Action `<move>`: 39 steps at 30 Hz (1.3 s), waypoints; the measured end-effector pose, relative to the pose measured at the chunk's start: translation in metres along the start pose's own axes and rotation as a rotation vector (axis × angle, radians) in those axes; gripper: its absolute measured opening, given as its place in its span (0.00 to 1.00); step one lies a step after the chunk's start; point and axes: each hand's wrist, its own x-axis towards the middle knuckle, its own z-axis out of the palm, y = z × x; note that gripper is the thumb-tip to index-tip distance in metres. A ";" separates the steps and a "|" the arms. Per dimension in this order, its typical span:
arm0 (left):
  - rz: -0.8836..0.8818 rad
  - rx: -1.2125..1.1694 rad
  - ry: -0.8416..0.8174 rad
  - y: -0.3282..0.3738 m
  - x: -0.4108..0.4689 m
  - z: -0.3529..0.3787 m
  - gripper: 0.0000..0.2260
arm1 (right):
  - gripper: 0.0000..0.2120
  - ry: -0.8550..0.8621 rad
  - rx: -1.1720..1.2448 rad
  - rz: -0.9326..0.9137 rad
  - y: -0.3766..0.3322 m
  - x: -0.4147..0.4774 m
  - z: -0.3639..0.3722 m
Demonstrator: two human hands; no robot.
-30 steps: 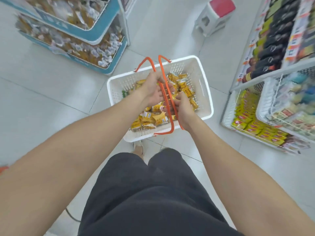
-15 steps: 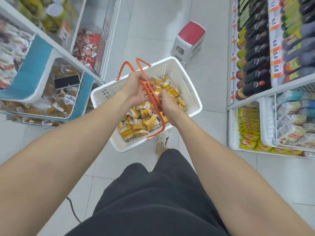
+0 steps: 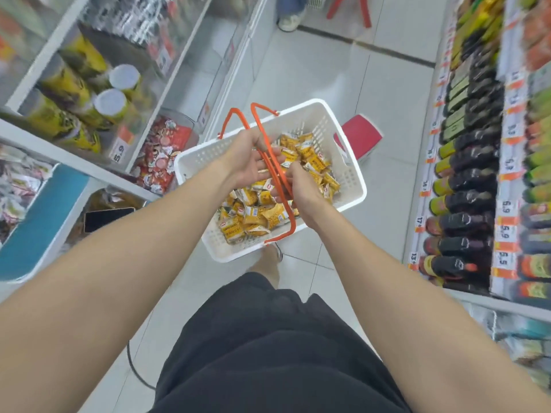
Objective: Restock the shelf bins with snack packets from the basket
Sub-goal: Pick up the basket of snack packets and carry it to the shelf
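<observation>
A white plastic basket (image 3: 351, 186) hangs over the aisle floor, half full of yellow snack packets (image 3: 256, 216). Its two orange handles (image 3: 290, 213) stand up together. My left hand (image 3: 247, 159) holds them high up, palm turned towards me, fingers hooked loosely behind the straps. My right hand (image 3: 301, 189) grips the same handles just below, fingers curled round them. At the left stand the shelf bins: a blue-edged bin (image 3: 35, 222) and a clear bin of red packets (image 3: 161, 156).
A black phone (image 3: 107, 217) lies on the packets in a lower left bin. Yellow cans (image 3: 113, 96) fill the shelf above. Dark bottles (image 3: 465, 180) line the right shelves. A red stool (image 3: 360, 138) stands behind the basket, and another person's shoe (image 3: 290, 20) shows at the far end.
The view has swung up along the aisle, and the basket now hangs in front of the red stool. My left hand has turned palm-up with a looser hold on the handles.
</observation>
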 end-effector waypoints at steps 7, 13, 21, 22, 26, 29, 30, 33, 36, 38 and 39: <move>-0.035 -0.051 0.048 0.105 0.124 -0.012 0.17 | 0.24 0.003 -0.098 0.029 -0.109 0.124 -0.016; -0.079 -0.108 0.104 0.171 0.203 -0.019 0.03 | 0.24 -0.043 -0.199 0.127 -0.180 0.215 -0.024; -0.126 -0.320 0.229 0.211 0.329 -0.042 0.08 | 0.26 -0.161 -0.398 0.163 -0.225 0.375 -0.034; -0.138 -0.342 0.250 0.211 0.343 -0.045 0.10 | 0.26 -0.182 -0.425 0.188 -0.226 0.391 -0.035; -0.195 -0.437 0.418 0.193 0.407 -0.056 0.08 | 0.27 -0.321 -0.592 0.331 -0.209 0.473 -0.038; -0.244 -0.487 0.528 0.170 0.453 -0.069 0.04 | 0.26 -0.407 -0.683 0.361 -0.196 0.538 -0.037; -0.259 -0.502 0.560 0.163 0.467 -0.077 0.06 | 0.24 -0.408 -0.668 0.348 -0.199 0.556 -0.034; -0.278 -0.581 0.643 0.132 0.509 -0.112 0.12 | 0.08 -0.399 -0.648 0.258 -0.203 0.620 -0.035; -0.285 -0.599 0.608 0.112 0.550 -0.134 0.09 | 0.08 -0.385 -0.684 0.226 -0.185 0.678 -0.034; -0.288 -0.610 0.597 0.099 0.580 -0.146 0.08 | 0.15 -0.364 -0.686 0.208 -0.165 0.707 -0.029; -0.292 -0.609 0.595 0.092 0.593 -0.151 0.08 | 0.19 -0.345 -0.666 0.196 -0.155 0.722 -0.027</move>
